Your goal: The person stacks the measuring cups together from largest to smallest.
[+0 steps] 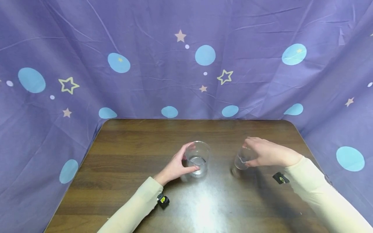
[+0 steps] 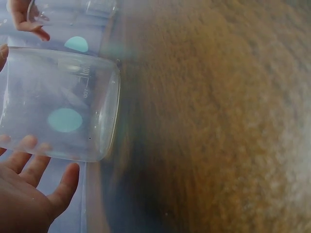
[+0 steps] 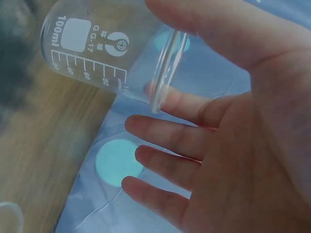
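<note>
Near the middle of the table, a large clear glass beaker (image 1: 200,158) stands upright, with faint white markings on its wall in the left wrist view. My left hand (image 1: 176,164) grips it from the left, thumb on the near side and fingers round the far side. To its right is a smaller glass beaker (image 1: 241,160), printed with "100ml" and a white scale in the right wrist view. My right hand (image 1: 265,152) pinches this one at the rim between thumb and index finger, from above right. The other right fingers (image 3: 167,138) extend loosely beside it. Both beakers look see-through.
The brown wooden table (image 1: 131,145) has rounded far corners. A purple curtain (image 1: 154,64) with blue dots and stars hangs behind it and along both sides. Bright light reflects off the tabletop in front of the beakers.
</note>
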A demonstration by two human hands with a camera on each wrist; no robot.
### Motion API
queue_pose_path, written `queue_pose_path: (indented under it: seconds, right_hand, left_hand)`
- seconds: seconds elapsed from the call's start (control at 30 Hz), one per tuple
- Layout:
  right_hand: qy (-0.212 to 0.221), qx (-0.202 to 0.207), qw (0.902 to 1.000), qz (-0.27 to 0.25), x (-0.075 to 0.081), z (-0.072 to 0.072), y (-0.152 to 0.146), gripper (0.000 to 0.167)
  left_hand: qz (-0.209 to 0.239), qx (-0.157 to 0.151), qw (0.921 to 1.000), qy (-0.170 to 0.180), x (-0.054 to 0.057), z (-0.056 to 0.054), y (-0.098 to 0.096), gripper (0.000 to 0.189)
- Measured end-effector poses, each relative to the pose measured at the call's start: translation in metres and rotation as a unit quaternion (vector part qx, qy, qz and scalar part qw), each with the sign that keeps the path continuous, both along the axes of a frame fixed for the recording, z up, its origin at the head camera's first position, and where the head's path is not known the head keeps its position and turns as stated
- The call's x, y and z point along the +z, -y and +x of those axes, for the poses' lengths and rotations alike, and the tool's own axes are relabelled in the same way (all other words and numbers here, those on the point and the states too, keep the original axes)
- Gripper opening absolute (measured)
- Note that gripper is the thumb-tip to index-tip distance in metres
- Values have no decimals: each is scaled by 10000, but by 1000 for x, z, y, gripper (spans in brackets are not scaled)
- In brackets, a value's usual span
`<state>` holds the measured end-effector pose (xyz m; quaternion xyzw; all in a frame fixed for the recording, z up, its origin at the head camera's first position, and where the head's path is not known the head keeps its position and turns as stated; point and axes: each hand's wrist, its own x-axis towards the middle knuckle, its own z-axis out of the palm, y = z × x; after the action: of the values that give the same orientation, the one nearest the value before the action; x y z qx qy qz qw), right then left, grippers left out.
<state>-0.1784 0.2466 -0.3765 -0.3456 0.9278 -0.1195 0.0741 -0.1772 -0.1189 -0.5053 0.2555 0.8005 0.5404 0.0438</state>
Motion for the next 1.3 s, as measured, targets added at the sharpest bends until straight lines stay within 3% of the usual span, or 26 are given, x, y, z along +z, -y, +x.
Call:
queue_pose_path:
  seconds: [0.43,0.83,1.3]
  right_hand:
    - [-94,336,9994,-55,21,-4,29,47]
    - [-358,642,9973,-83,43,-9,54,47]
    - [-92,530,9985,-15,58,-11,82,50]
  left_hand:
    - [-106,29,9999,67,1,1,-1,95]
    - [-28,62,9999,-87,0,0,1,93]
    - [-21,58,10000,0,3,2,0,93]
